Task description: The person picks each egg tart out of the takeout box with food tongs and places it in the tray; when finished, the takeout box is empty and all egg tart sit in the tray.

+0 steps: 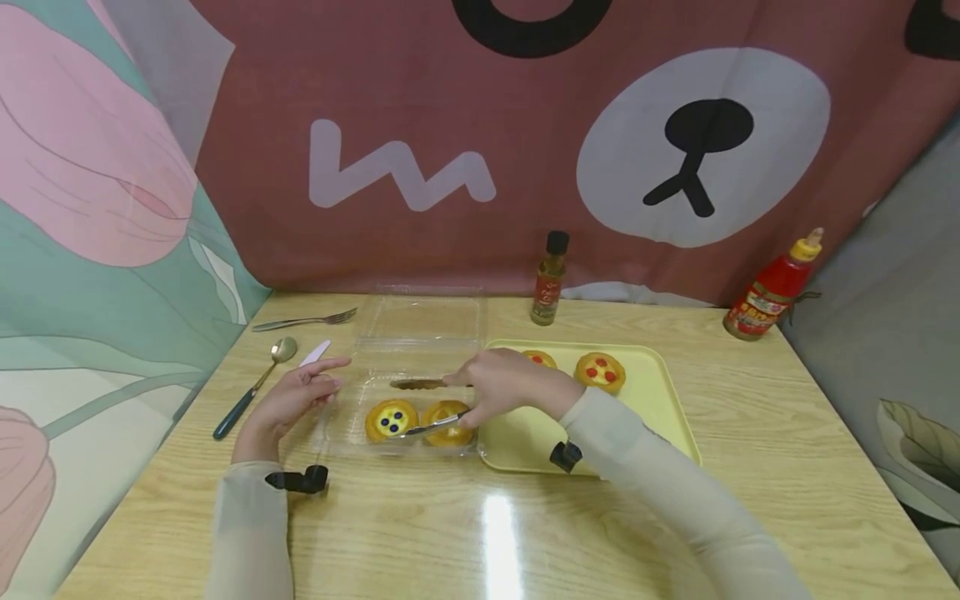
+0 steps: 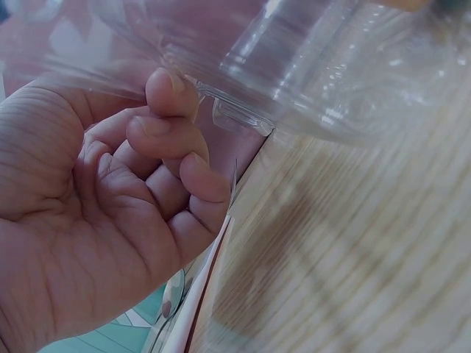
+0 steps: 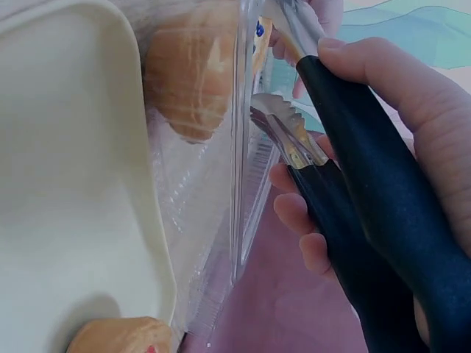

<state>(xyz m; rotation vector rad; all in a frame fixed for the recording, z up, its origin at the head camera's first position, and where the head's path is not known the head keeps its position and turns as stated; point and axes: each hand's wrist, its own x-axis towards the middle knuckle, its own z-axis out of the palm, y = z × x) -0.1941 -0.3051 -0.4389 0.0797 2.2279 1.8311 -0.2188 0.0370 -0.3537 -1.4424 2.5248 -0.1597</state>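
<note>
Since two tarts (image 1: 388, 415) lie inside the clear container (image 1: 408, 451), I hold the tongs (image 3: 372, 169) spread over them with the right hand (image 1: 501, 382); the left hand (image 1: 291, 398) (fingers gripping or not, I cannot tell) perhaps steadies its edge.

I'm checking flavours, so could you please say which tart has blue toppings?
The left tart in the clear box; the right one there shows no blue, and the two tarts on the tray have red toppings.

Pale wood table (image 1: 405, 529) — bright glare (image 1: 501, 546); cartoon-print cloth (image 1: 525, 158) behind.
</note>
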